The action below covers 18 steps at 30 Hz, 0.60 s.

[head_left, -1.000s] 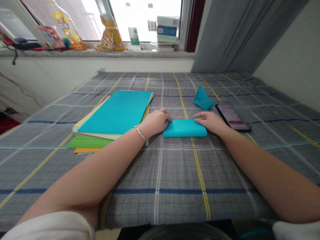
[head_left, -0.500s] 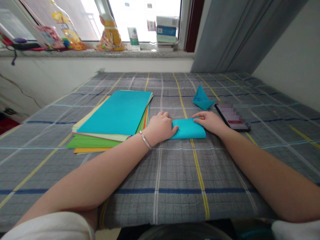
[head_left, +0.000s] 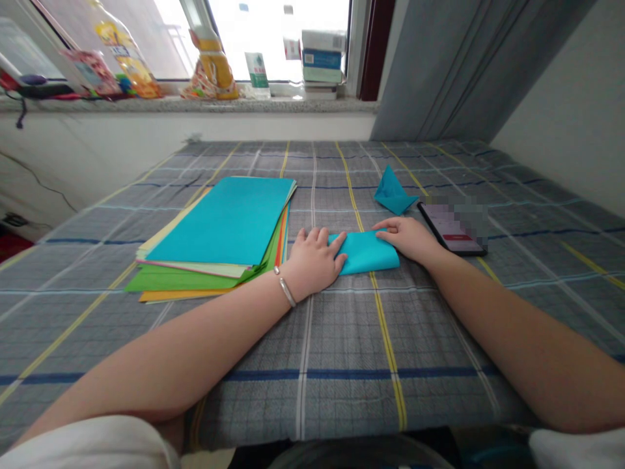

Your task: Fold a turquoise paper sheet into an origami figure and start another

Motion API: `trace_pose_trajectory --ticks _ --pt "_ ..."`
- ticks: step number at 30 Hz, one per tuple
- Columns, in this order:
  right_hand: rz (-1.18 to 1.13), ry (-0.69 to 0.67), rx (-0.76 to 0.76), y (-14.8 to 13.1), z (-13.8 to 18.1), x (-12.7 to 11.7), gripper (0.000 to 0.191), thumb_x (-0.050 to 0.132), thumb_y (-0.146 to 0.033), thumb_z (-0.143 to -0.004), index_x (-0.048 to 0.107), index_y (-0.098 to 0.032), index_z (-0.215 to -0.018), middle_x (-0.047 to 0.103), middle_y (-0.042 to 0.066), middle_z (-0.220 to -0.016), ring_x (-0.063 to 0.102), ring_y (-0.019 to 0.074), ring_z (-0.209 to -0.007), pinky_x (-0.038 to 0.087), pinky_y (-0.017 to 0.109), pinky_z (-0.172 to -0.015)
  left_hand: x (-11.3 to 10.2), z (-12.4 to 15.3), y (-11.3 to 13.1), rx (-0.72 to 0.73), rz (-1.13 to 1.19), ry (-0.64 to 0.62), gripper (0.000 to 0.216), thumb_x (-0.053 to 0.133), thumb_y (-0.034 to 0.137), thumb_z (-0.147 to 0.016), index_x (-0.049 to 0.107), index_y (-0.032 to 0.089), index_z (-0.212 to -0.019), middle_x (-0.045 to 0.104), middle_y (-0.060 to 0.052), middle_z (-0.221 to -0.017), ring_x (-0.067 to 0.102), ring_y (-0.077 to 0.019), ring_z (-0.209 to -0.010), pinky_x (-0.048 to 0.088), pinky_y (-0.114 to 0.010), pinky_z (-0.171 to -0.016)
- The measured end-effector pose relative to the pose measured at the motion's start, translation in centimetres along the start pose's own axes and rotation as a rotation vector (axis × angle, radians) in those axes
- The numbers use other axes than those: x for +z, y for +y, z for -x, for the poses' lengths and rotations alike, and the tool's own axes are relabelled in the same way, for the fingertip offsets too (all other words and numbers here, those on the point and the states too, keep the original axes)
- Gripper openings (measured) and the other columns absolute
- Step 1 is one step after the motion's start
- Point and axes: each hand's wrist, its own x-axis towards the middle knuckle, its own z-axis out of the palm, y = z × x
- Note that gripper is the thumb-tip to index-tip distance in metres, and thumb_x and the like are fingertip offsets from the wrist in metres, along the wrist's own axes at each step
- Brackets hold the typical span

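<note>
A folded sheet of blue paper (head_left: pixel 368 253) lies on the plaid cloth between my hands. My left hand (head_left: pixel 317 257) rests palm down over its left end, fingers spread, covering that side. At the far right corner my right hand (head_left: pixel 403 236) has its fingertips closed on the paper's upper edge; part of the thumb is hidden. A folded blue paper boat (head_left: pixel 393 192) sits beyond my right hand. Left of my left hand is a stack of coloured paper (head_left: pixel 222 221), with a blue sheet on top and green and orange edges showing beneath.
A phone (head_left: pixel 452 229) lies just right of my right hand. The plaid cloth (head_left: pixel 244 339) covers the whole surface. Bottles, boxes (head_left: pixel 322 58) and a tube (head_left: pixel 257 73) stand on the windowsill at the back, beside a grey curtain (head_left: pixel 454 65).
My left hand has spread its fingers out and flattened on the paper, where before they were curled. The paper's near edge is tilted slightly. My right hand stays at the same corner.
</note>
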Motion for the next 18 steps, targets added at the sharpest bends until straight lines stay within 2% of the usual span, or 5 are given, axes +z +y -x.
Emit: trace_pose_trajectory --ticks 3,7,11,14,18 --pt "0.01 0.01 -0.006 -0.1 0.0 0.0 0.021 0.066 -0.019 -0.08 0.076 -0.019 -0.098 0.077 0.008 -0.091 0.071 0.0231 -0.087 0.055 0.035 -0.08 0.0 0.0 -0.1 -0.009 -0.013 0.0 0.057 0.032 0.051 -0.1 0.037 0.025 -0.151 0.055 -0.018 -0.131 0.051 -0.0372 -0.121 0.031 -0.059 -0.104" --pt "0.001 0.011 -0.003 -0.1 0.0 0.1 0.021 0.065 -0.018 -0.081 0.076 -0.018 -0.098 0.077 0.008 -0.096 0.071 0.0231 -0.092 0.055 0.034 -0.083 0.1 0.0 0.0 -0.026 0.001 0.033 0.058 0.031 0.054 -0.1 0.041 0.024 -0.149 0.056 -0.017 -0.131 0.051 -0.0367 -0.123 0.028 -0.062 -0.108" --pt "0.019 0.007 -0.008 -0.1 0.0 0.1 0.021 0.064 -0.018 -0.082 0.076 -0.018 -0.099 0.077 0.007 -0.097 0.071 0.0225 -0.092 0.054 0.033 -0.082 0.7 -0.5 0.1 0.039 0.055 0.055 0.059 0.031 0.048 -0.101 0.046 0.012 -0.144 0.045 -0.017 -0.147 0.041 -0.0324 -0.136 0.022 -0.052 -0.118" --pt "0.022 0.01 -0.012 -0.2 0.0 0.1 0.021 0.063 -0.018 -0.082 0.075 -0.018 -0.1 0.077 0.007 -0.098 0.071 0.0223 -0.092 0.054 0.033 -0.082 1.0 -0.9 0.2 0.09 0.09 0.013 0.062 0.027 0.046 -0.103 0.039 0.003 -0.147 0.035 -0.018 -0.155 0.032 -0.0292 -0.144 0.02 -0.043 -0.121" --pt "0.019 0.001 -0.011 -0.2 0.1 0.1 0.023 0.062 -0.019 -0.083 0.075 -0.017 -0.102 0.076 0.008 -0.099 0.071 0.0222 -0.092 0.054 0.033 -0.082 1.1 -1.1 0.2 0.087 0.099 -0.049 0.062 0.029 0.045 -0.103 0.03 0.008 -0.153 0.027 -0.021 -0.158 0.027 -0.0336 -0.147 0.024 -0.045 -0.119"
